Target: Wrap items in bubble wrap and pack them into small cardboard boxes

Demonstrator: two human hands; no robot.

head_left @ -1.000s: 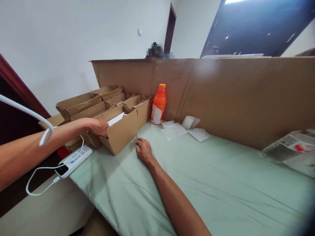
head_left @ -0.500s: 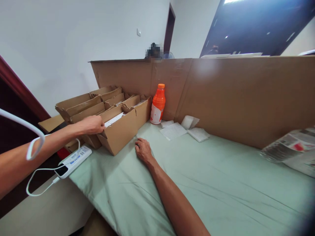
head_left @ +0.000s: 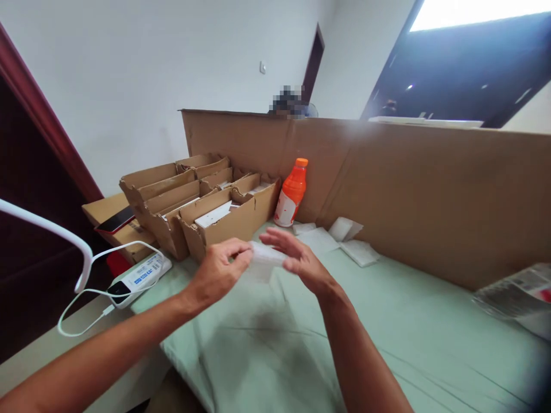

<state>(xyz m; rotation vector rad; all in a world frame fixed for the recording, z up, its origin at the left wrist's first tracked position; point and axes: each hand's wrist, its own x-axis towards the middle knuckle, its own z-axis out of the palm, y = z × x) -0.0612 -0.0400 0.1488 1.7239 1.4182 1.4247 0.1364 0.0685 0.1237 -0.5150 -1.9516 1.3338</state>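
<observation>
The left hand [head_left: 217, 272] pinches one small clear plastic bag [head_left: 263, 259] between thumb and fingers, while the right hand [head_left: 297, 258], fingers spread and loose, touches its other edge; the bag hangs above the green cloth [head_left: 387, 332]. Just behind stand several open cardboard boxes [head_left: 206, 201], one orange bottle [head_left: 291, 192], and three white pads [head_left: 340, 238] near the cardboard wall [head_left: 430, 189]. One white power strip [head_left: 140, 275] lies left.

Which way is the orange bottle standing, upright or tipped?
Upright: the orange bottle stands on its base, cap on top, against the cardboard wall.
</observation>
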